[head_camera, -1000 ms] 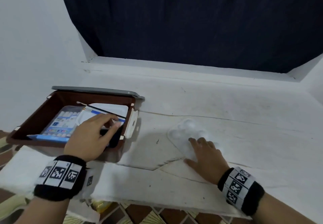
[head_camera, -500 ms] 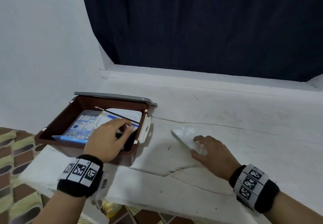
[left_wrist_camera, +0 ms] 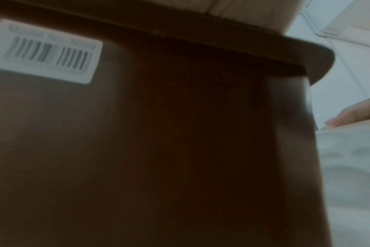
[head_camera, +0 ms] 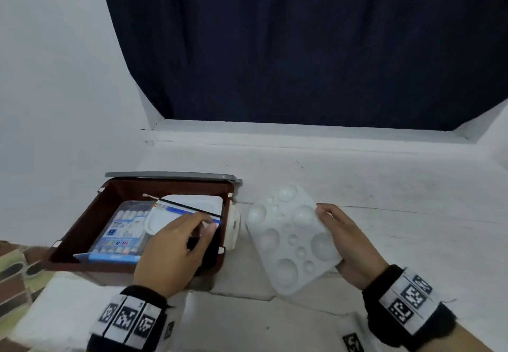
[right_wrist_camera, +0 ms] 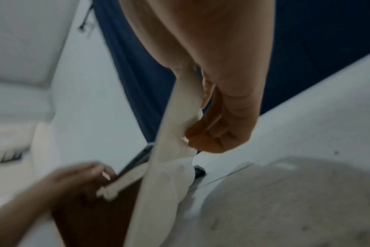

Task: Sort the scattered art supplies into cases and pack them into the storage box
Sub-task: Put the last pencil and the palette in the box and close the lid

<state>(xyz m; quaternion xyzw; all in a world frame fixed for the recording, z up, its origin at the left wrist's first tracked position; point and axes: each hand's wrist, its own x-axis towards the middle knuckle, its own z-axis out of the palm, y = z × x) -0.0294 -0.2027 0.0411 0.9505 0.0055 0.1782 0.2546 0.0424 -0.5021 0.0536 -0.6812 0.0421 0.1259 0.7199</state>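
A brown storage box [head_camera: 79, 230] stands open at the left of the white ledge. Inside lie a colour pen case [head_camera: 121, 236], a white flat case [head_camera: 192, 204] and a thin brush [head_camera: 189, 208]. My left hand [head_camera: 204, 222] reaches over the box's near right corner, fingers curled above a dark thing; what they hold is hidden. The left wrist view shows only the box's outer wall [left_wrist_camera: 180, 133]. My right hand [head_camera: 334, 237] grips the white paint palette [head_camera: 288, 239] by its right edge, lifted and tilted beside the box, seen edge-on as the palette [right_wrist_camera: 173, 150] in the right wrist view.
The box's grey lid [head_camera: 170, 175] stands behind it and a white latch [head_camera: 233, 228] hangs on its right wall. A cracked white ledge [head_camera: 384, 186] stretches right. A dark blue curtain [head_camera: 302, 49] hangs behind, with a white wall at left.
My right hand has picked the palette up off the ledge and tilted it, moving it towards the box. My left hand has stayed at the box's corner.
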